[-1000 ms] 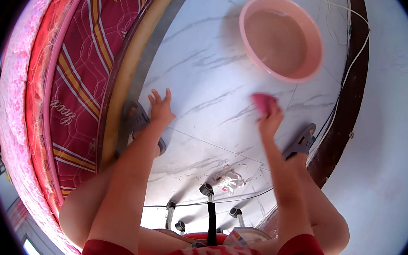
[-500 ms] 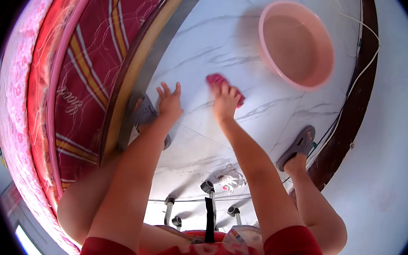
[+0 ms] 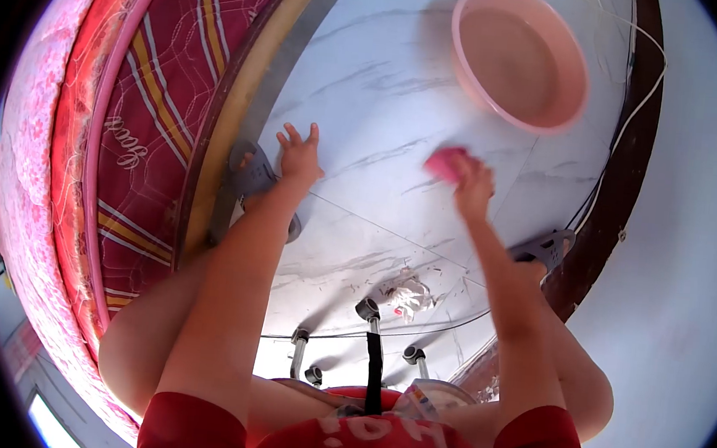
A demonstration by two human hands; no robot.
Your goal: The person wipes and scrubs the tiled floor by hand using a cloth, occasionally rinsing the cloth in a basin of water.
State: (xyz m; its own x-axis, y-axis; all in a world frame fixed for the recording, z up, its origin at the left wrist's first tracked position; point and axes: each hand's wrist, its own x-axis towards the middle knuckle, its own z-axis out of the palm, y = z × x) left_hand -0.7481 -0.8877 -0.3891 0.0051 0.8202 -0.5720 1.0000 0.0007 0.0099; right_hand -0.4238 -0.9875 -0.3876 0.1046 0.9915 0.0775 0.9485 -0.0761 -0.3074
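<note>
My right hand (image 3: 474,187) is closed on a pink cloth (image 3: 447,164) over the marbled tile floor (image 3: 364,149); both are a little smeared by motion. Whether the cloth presses flat on the tile I cannot tell. To the left, my left hand (image 3: 300,159) has its fingers spread and holds nothing, just beside a grey slipper (image 3: 253,174) on my left foot. Beyond my right hand stands a pink basin (image 3: 464,64) with cloudy brownish water (image 3: 510,59) in it.
A bed with a maroon striped side (image 3: 152,123) and wooden rail (image 3: 223,121) borders the left. A white cable (image 3: 637,107) runs along the dark skirting (image 3: 621,203) at right. Crumpled litter (image 3: 410,295) and chair casters (image 3: 367,309) are close to me.
My right hand has swept right across the floor with the cloth. My left hand stays spread in nearly the same place. The basin appears slightly higher in view.
</note>
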